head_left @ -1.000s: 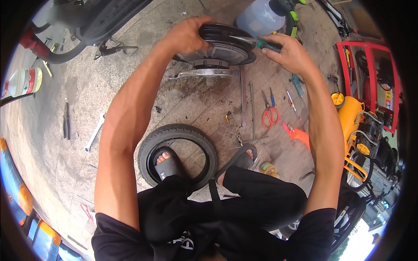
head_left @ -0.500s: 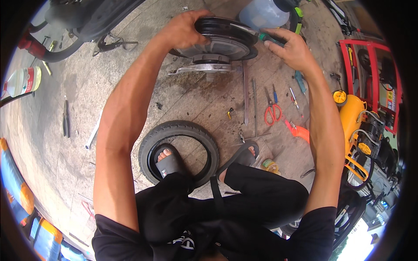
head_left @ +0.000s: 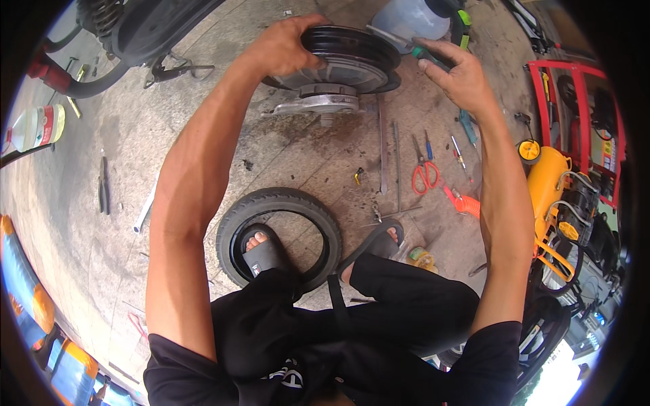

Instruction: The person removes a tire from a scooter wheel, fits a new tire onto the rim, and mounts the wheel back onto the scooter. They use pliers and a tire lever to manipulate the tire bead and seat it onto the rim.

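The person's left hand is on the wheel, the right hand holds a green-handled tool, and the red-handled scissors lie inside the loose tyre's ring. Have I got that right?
Not quite: the red-handled scissors lie on the floor to the right of the loose tyre, outside its ring, as the head view shows. The rest of your statement stands.

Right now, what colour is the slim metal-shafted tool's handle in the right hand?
The handle is green near the shaft, darker behind; head view shows it best.
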The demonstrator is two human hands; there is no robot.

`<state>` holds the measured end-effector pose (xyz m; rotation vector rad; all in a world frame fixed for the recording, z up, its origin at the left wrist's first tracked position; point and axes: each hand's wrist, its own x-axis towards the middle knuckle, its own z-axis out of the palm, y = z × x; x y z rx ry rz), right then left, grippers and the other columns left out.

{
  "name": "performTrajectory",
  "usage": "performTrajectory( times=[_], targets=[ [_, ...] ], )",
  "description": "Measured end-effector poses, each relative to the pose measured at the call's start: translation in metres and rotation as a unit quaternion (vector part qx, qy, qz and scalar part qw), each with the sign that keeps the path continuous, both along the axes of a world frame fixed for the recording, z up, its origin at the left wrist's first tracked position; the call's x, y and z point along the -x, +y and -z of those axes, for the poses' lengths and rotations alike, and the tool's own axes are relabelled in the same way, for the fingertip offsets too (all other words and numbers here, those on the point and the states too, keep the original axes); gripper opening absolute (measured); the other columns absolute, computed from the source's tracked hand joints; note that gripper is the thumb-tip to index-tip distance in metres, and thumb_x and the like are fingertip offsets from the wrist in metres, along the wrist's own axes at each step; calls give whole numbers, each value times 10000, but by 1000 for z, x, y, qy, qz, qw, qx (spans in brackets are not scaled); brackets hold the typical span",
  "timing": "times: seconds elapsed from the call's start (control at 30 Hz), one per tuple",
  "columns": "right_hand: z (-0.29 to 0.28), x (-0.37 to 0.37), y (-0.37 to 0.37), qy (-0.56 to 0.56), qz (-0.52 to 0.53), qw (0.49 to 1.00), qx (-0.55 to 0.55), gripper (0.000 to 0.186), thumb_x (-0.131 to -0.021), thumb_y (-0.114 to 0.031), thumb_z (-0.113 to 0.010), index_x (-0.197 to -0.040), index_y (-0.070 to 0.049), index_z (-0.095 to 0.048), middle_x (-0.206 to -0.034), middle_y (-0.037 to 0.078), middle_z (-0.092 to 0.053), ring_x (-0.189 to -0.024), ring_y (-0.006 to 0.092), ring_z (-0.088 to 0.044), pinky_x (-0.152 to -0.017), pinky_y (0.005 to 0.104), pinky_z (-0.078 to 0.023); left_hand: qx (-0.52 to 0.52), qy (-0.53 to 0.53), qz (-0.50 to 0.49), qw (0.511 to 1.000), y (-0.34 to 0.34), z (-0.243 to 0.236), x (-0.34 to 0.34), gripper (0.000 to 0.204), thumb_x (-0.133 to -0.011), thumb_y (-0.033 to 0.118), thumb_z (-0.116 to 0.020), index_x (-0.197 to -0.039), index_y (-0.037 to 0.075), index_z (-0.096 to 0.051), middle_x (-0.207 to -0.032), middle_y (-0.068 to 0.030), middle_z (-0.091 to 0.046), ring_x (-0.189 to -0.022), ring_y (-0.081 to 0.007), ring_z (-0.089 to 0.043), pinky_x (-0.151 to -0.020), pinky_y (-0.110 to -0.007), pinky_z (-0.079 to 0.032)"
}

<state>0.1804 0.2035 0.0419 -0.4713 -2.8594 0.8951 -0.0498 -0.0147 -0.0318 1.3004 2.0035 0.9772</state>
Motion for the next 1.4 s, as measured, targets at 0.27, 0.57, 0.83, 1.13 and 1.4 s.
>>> performTrajectory(
  times=[0.27, 0.57, 0.83, 1.13, 1.4],
  targets=[
    [-2, 3, -4, -31, -34, 998, -46, 412, -878, -167, -710, -1265, -39, -651, -1162, 136, -684, -1057, 245, -660, -938, 324, -492, -3, -7, 2, 1000, 0, -3, -1, 632, -671, 138, -859, -1258, 155, -623, -1077, -100, -733, -1009, -251, -696, -906, -365, -543],
    [8, 2, -6, 39, -9, 998, -50, 409, -875, -191, -719, -1262, -70, -666, -1167, 126, -688, -1049, 229, -665, -922, 336, -500, -19, -24, 3, 1000, -1, -2, 0, 638, -662, 114, -850, -1259, 141, -628, -1076, -97, -731, -994, -250, -693, -913, -351, -536],
    [-9, 2, -43, -55, -13, 988, -141, 375, -893, -231, -679, -1222, -53, -664, -1111, 199, -685, -993, 363, -667, -850, 410, -526, -18, -35, 7, 999, 1, -2, 0, 650, -652, 112, -851, -1262, 114, -626, -1066, -111, -731, -989, -244, -696, -908, -359, -537],
    [-48, 15, -102, -190, 40, 937, -290, 404, -920, -269, -595, -1302, -138, -601, -1058, 236, -682, -964, 440, -657, -855, 519, -523, -27, 17, 14, 999, 14, -4, -12, 636, -654, 163, -836, -1254, 116, -630, -1106, -141, -712, -1018, -295, -686, -903, -377, -541],
    [-58, 10, -76, -257, 17, 930, -261, 379, -919, -288, -563, -1228, -97, -671, -1078, 212, -704, -1000, 409, -667, -890, 501, -533, -16, 47, 7, 999, 22, -7, -21, 670, -663, 70, -829, -1291, 66, -598, -1077, -142, -718, -999, -256, -694, -902, -346, -539]
  ],
)
